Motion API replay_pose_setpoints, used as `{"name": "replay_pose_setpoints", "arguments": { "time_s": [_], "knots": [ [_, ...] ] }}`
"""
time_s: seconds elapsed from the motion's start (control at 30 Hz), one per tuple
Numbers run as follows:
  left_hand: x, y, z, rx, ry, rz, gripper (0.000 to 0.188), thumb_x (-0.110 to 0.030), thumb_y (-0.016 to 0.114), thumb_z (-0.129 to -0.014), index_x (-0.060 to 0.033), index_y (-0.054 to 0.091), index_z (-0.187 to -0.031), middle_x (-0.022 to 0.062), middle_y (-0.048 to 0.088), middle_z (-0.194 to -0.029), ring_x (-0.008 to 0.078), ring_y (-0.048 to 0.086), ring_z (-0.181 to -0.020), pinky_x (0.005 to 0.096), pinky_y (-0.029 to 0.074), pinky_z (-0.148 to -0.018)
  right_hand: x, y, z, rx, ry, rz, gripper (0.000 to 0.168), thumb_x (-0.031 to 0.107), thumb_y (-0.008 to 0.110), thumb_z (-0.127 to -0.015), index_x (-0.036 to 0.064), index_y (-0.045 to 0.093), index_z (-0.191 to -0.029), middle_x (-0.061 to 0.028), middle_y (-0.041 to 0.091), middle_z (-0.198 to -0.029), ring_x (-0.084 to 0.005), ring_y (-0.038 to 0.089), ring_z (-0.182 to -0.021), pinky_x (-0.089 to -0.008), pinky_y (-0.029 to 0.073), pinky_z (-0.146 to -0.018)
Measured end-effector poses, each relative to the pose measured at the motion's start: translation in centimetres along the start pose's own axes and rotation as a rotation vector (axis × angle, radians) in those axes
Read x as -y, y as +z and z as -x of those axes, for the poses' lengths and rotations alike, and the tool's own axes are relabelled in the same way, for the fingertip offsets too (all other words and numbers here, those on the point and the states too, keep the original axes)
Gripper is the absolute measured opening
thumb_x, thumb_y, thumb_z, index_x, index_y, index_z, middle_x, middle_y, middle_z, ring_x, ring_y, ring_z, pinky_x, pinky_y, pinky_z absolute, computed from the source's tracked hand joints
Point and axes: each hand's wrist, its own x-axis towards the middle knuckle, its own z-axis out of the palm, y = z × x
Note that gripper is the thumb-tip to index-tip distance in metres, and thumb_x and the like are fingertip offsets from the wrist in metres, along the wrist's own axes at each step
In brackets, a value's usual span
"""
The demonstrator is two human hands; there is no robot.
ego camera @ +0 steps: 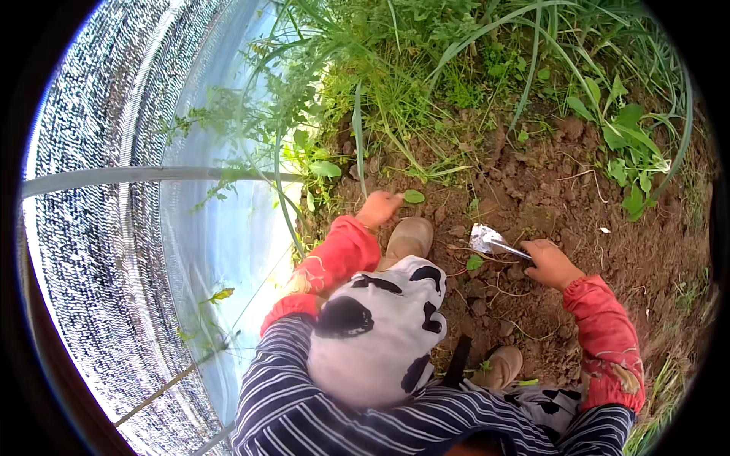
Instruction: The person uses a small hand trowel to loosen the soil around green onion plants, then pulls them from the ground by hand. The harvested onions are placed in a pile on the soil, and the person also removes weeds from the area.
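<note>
My right hand (550, 264) is closed around the handle of a small metal hand trowel (489, 239), whose soil-smeared blade points left just above the brown soil (536, 211). Before the toe of my left shoe (410, 236), my left hand (380, 208) has its fingers bent beside a small green leaf (413, 196); whether they pinch it cannot be told. Another small leaf (474, 262) lies on the soil below the trowel blade. Red sleeve covers reach over both my forearms.
Dense green weeds (399, 74) with long grassy blades grow ahead. Leafy plants (630, 137) lie at the right. Along the left run clear plastic sheeting (222, 245), shade netting (91, 245) and a curved pole (114, 178). My right shoe (502, 365) rests on the soil.
</note>
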Motion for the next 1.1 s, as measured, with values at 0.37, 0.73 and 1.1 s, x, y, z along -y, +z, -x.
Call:
{"name": "replay_pose_setpoints", "arguments": {
  "time_s": [0.37, 0.73, 1.1],
  "knots": [
    [14.7, -15.0, -14.7, -1.082, 0.392, 0.487, 0.028, -0.028, 0.049, -0.090, -0.0018, 0.053, -0.083, 0.0081, 0.052, -0.070, 0.0178, 0.047, -0.064, 0.0340, 0.039, -0.058, 2.1, 3.5, -2.6, -0.281, 0.455, -0.045, 0.026, 0.019, 0.067, -0.064, 0.004, 0.059, -0.083, -0.0109, 0.060, -0.070, -0.0289, 0.059, -0.064, -0.0390, 0.047, -0.059],
    [8.9, -14.6, -8.2, -0.645, 0.442, -0.482, 0.021, -0.014, 0.057, -0.077, -0.0011, 0.049, -0.091, 0.0200, 0.056, -0.082, 0.0378, 0.057, -0.074, 0.0409, 0.044, -0.064, 1.7, 2.9, -3.9, -0.234, 0.501, -0.045, 0.030, 0.024, 0.068, -0.062, 0.003, 0.059, -0.081, -0.0129, 0.060, -0.066, -0.0295, 0.060, -0.061, -0.0376, 0.047, -0.057],
    [22.0, -22.7, -22.0, -0.210, -0.384, -1.087, 0.029, -0.023, 0.052, -0.077, -0.0040, 0.058, -0.098, 0.0184, 0.063, -0.084, 0.0317, 0.062, -0.080, 0.0378, 0.049, -0.070, 1.9, 2.1, -3.5, -0.253, 0.549, -0.016, 0.029, 0.024, 0.068, -0.064, 0.003, 0.058, -0.081, -0.0124, 0.058, -0.064, -0.0291, 0.058, -0.057, -0.0366, 0.046, -0.053]
  ]
}}
